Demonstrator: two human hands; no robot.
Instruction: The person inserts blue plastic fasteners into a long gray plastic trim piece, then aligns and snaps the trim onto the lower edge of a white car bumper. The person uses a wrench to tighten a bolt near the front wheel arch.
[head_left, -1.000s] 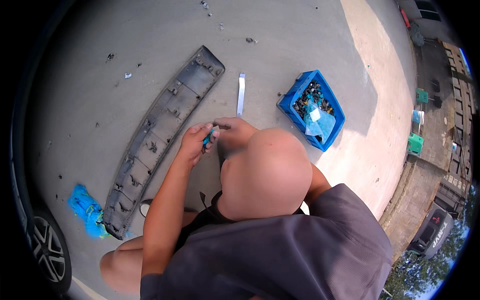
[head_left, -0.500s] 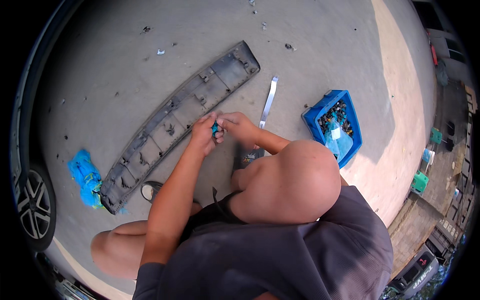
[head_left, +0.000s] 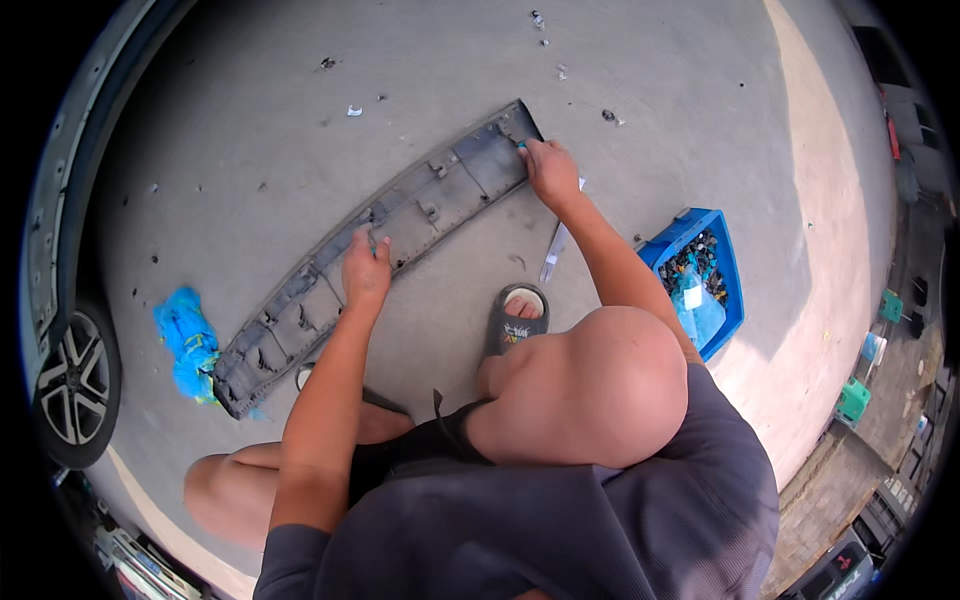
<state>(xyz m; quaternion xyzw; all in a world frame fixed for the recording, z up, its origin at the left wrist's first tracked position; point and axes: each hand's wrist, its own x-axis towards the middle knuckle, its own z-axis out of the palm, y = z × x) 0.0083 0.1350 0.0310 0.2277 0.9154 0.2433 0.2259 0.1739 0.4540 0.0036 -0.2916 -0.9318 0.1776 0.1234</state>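
A long, slightly curved grey plastic trim panel [head_left: 455,185] lies slantwise on the ground, its ribbed inner face and several small mounting brackets upward. My right hand [head_left: 552,172] is at its far right end, the fingers pinching a small teal clip [head_left: 522,147] against one of the brackets. Over the middle of the panel is my left hand [head_left: 366,270], fingers curled and thumb raised. A bit of teal shows by that thumb, seemingly another small clip; the rest of what the palm holds is hidden.
A flat metal pry bar [head_left: 553,250] lies right of the panel. Further right stands a blue bin [head_left: 735,290] with many small clips and a plastic bag. Crumpled blue plastic [head_left: 185,335] lies by the panel's near end, close to a car wheel [head_left: 75,385]. My sandalled foot [head_left: 518,315] is nearby.
My hands, together over the panel's near edge before, have parted. The right has moved out to the far right end with a teal clip; the left has shifted left over the panel's middle.
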